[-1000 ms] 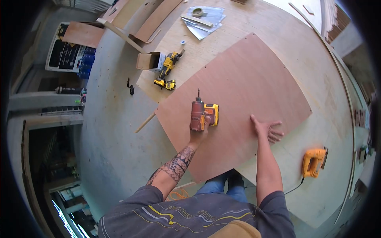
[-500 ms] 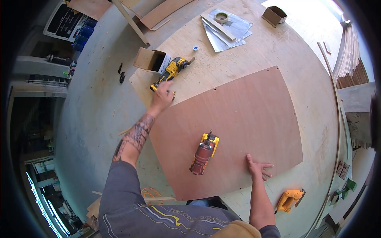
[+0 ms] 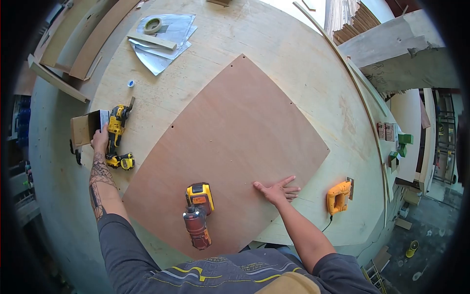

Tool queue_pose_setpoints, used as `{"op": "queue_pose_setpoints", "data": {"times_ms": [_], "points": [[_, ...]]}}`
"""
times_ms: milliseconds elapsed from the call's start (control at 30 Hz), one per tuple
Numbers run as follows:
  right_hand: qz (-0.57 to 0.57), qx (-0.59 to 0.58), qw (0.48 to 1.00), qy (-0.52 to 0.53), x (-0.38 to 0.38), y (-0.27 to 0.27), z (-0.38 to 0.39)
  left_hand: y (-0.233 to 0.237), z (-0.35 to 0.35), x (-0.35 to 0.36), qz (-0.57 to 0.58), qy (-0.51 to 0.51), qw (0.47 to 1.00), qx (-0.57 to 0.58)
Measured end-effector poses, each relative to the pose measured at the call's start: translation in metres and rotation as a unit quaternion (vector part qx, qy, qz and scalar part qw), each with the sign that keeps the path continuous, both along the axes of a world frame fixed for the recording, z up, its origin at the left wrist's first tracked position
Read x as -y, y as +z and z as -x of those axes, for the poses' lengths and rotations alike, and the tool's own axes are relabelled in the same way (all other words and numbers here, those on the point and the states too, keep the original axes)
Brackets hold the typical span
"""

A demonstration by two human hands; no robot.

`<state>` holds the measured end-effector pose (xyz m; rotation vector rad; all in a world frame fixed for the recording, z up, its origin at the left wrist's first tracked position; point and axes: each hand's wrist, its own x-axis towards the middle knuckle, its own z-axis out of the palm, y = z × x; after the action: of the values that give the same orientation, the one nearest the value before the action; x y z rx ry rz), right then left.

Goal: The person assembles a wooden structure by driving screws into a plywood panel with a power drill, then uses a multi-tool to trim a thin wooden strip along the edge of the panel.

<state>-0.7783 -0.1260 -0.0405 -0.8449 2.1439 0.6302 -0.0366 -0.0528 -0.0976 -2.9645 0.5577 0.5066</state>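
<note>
My left hand (image 3: 100, 140) is at the mouth of a small open cardboard box (image 3: 82, 129), its fingertips partly hidden at the rim. Beside it lies a yellow and black oscillating multi-tool (image 3: 116, 126), with a yellow tape measure (image 3: 127, 161) near its lower end. My right hand (image 3: 279, 190) rests with spread fingers on a thin reddish-brown plywood panel (image 3: 230, 132) near its right-hand edge. A cordless driver (image 3: 198, 218), red-brown with a yellow and black battery, lies on the panel between my arms. Small dark holes or screw heads dot the panel's edges.
A yellow-orange jigsaw (image 3: 338, 198) with a cord lies right of the panel. Paper sheets (image 3: 166, 51), a masking tape roll (image 3: 152, 25) and a wood strip (image 3: 152, 41) sit at the back left. A long strip (image 3: 360, 90) runs along the right side, near small green boxes (image 3: 405, 139).
My left hand has moved from beside the multi-tool to the cardboard box. The view has swung to the right. My right hand stays spread on the panel.
</note>
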Motion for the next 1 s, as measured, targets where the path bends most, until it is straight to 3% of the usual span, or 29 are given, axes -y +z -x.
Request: {"op": "queue_pose_setpoints", "data": {"times_ms": [133, 200, 333, 467, 667, 1000], "points": [[-0.009, 0.004, 1.000, 0.003, 0.001, 0.004, -0.002, -0.005, -0.004, -0.017, 0.054, -0.011, 0.998, 0.036], [-0.004, 0.005, 1.000, 0.003, 0.001, 0.004, -0.001, -0.004, -0.011, -0.019, 0.077, -0.018, 0.997, -0.019], [0.000, 0.010, 1.000, 0.000, 0.000, 0.005, -0.002, -0.005, -0.018, -0.009, 0.019, -0.053, 0.998, -0.010], [0.001, 0.006, 1.000, -0.002, 0.000, 0.004, -0.001, -0.023, -0.033, -0.007, 0.039, -0.007, 0.998, -0.054], [0.003, 0.010, 1.000, 0.003, 0.001, 0.006, -0.001, 0.000, 0.002, -0.007, -0.012, -0.100, 0.994, 0.041], [0.014, 0.005, 1.000, 0.008, -0.003, 0.000, 0.001, 0.005, 0.009, -0.024, 0.121, -0.105, 0.983, 0.090]]}}
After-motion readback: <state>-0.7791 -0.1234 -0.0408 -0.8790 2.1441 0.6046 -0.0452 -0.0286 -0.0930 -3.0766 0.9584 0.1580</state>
